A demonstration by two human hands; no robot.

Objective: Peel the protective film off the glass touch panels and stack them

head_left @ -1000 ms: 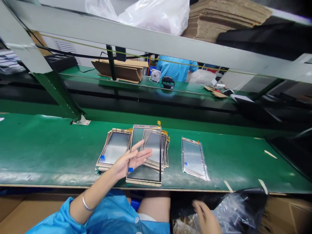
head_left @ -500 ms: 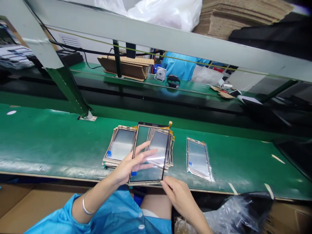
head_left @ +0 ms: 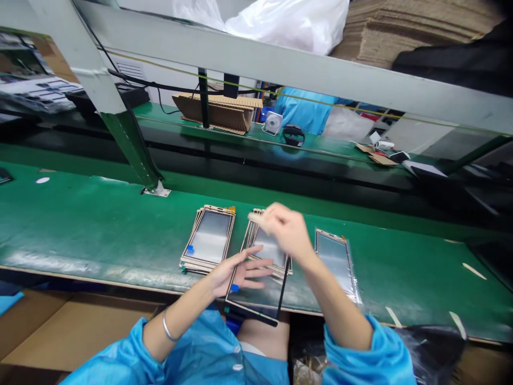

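- The left hand (head_left: 234, 272) carries 1 dark-rimmed glass touch panel (head_left: 256, 299) on spread fingers that show through the glass. The panel is tilted, and its lower edge hangs past the near edge of the green bench (head_left: 80, 230).
- The right hand (head_left: 285, 230) sits at the panel's 12 o'clock edge, blurred. I cannot tell whether it pinches the glass or only touches it.
- The step in hand looks like single-panel handling: 1 piece is up off the bench, between both hands.
- A fanned stack (head_left: 276, 262) lies just behind the held panel. A squarer stack (head_left: 210, 240) is at 10 o'clock of the left hand, and a bagged panel (head_left: 336, 256) is at 3 o'clock of the fanned stack.
- By my judgement, any further move calls for an edge-only hold and steady support, since the thin glass overhangs the bench edge.
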